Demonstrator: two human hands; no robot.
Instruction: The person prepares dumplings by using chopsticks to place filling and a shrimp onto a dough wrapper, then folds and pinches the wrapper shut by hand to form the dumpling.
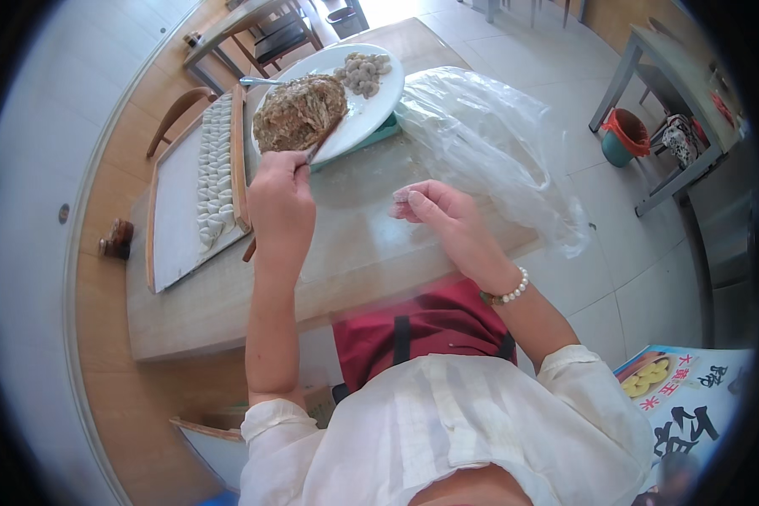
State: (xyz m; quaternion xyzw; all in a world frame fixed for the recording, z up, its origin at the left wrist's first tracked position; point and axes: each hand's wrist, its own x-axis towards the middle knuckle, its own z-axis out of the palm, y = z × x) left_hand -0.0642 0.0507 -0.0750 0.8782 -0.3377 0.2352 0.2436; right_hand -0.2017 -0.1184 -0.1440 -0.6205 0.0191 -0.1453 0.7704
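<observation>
My left hand (281, 186) grips a thin wooden spatula (326, 136). Its blade lies against a mound of minced filling (300, 111), and the handle's other end shows below my wrist. The filling sits on a large white oval plate (368, 120), beside a pile of shelled shrimp (363, 73). A metal utensil handle (260, 81) sticks out over the plate's far left rim. Over the table, right of the plate's near end, is my right hand (439, 209). Its fingers are curled with the thumb across them, and flour whitens the fingertips; whether something is inside cannot be seen.
Left on the table (354, 253) lies a wood-framed tray (174, 209) with rows of folded dumplings (215, 171). A teal container (382, 131) is under the plate. A clear plastic bag (487, 139) hangs over the right edge. A lined bin (623, 142) stands on the floor.
</observation>
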